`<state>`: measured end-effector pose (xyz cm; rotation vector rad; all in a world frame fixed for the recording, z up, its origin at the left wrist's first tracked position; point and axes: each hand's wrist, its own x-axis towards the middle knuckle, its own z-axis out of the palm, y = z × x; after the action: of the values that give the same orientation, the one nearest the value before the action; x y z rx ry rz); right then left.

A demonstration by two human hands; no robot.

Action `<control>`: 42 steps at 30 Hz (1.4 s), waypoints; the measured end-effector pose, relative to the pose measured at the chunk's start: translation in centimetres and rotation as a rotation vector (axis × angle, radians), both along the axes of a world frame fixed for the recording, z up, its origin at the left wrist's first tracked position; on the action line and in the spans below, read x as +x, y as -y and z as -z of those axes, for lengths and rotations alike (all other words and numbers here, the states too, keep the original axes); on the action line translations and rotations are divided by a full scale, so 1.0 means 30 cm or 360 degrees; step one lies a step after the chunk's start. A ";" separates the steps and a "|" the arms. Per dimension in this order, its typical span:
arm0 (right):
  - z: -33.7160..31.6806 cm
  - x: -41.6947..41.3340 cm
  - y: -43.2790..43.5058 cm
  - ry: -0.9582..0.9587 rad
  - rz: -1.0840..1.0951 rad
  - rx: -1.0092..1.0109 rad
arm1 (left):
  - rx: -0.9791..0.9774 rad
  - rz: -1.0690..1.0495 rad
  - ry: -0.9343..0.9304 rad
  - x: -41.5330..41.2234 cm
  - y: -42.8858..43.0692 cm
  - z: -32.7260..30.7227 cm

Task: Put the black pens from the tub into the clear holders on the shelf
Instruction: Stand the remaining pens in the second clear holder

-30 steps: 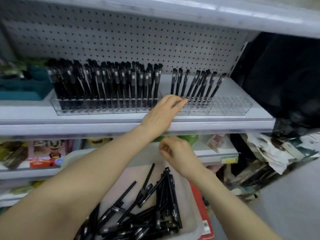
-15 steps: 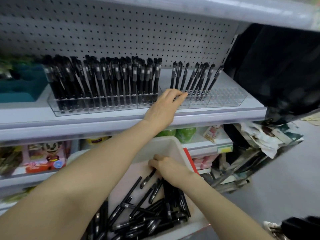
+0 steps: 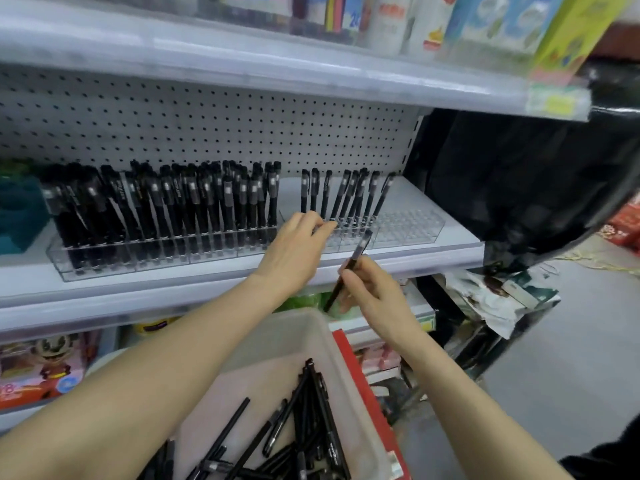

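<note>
Pinching pen [image 3: 356,252] mid-barrel with right hand [image 3: 375,294].
Resting flat left hand [image 3: 298,247] on holder [image 3: 408,226] just above; probably light, stiff, slick.

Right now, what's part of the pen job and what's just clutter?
Job: right hand gripping a black pen; left hand touching the part-filled holder; full holder; tub of loose pens.
Clutter: teal bin; toy box; black bag; crumpled papers.
</note>
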<state>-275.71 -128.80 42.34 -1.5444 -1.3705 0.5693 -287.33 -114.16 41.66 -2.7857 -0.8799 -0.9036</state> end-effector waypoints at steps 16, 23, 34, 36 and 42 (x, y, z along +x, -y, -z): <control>-0.256 0.439 -0.182 0.0286 0.0667 0.0392 | 0.0081 -0.0063 0.0045 0.143 -0.004 0.008; -0.226 0.442 -0.308 0.0391 0.0628 0.0298 | 0.0129 -0.0074 0.0116 0.148 -0.008 0.025; -0.149 0.441 -0.363 0.0721 0.0488 0.0000 | 0.0144 -0.0033 0.0172 0.149 -0.015 0.030; -0.149 0.444 -0.367 0.0720 0.0490 -0.0013 | 0.0153 -0.0038 0.0186 0.154 -0.010 0.028; -0.135 0.430 -0.375 0.0676 0.0568 0.0027 | 0.0191 -0.0081 0.0180 0.160 0.006 0.028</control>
<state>-262.80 -117.54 46.39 -1.9125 -1.3499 0.0061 -282.51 -114.34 40.83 -2.6213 -0.8761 -1.0769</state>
